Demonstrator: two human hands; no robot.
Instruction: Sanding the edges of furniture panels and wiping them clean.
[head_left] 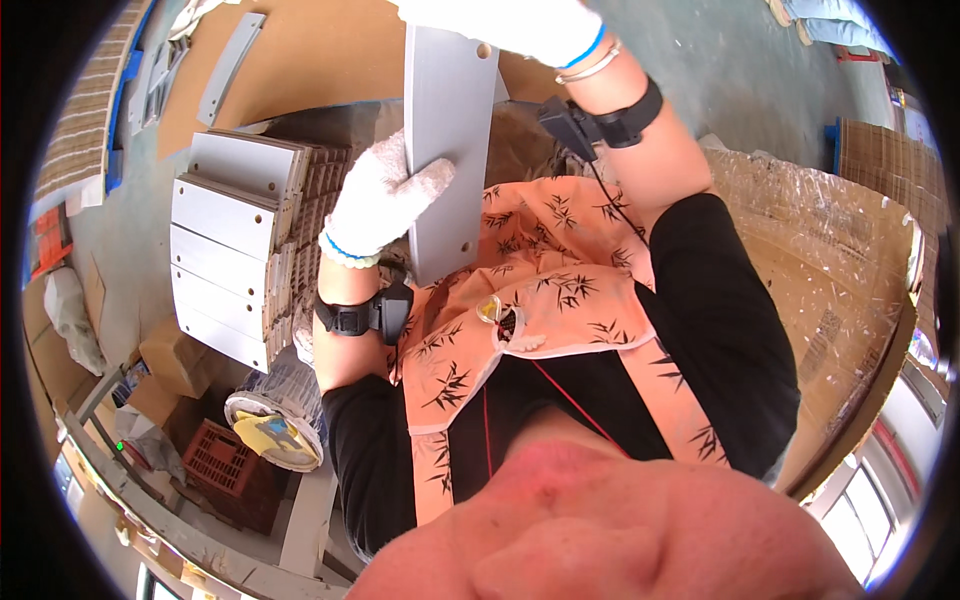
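A long light-grey panel (445, 130) with a round hole near each end stands up in front of my apron. My left hand (385, 195), in a white knit glove, grips its left edge, with the thumb on the face and the other fingers hidden. My right hand (510, 25), also in a white glove, lies across the panel's far end at the picture's top edge. Glare and the frame's edge hide its fingers. Stacked grey panels (215, 260) with similar holes stand just left of my left hand.
Loose grey strips (230, 70) lie on a brown board (300, 60) at the far left. A large cardboard sheet (800, 260) stands to my right. By my left side are a round bucket (280, 425) with a yellow-stained top, a red-brown crate (220, 458) and cardboard boxes (180, 355).
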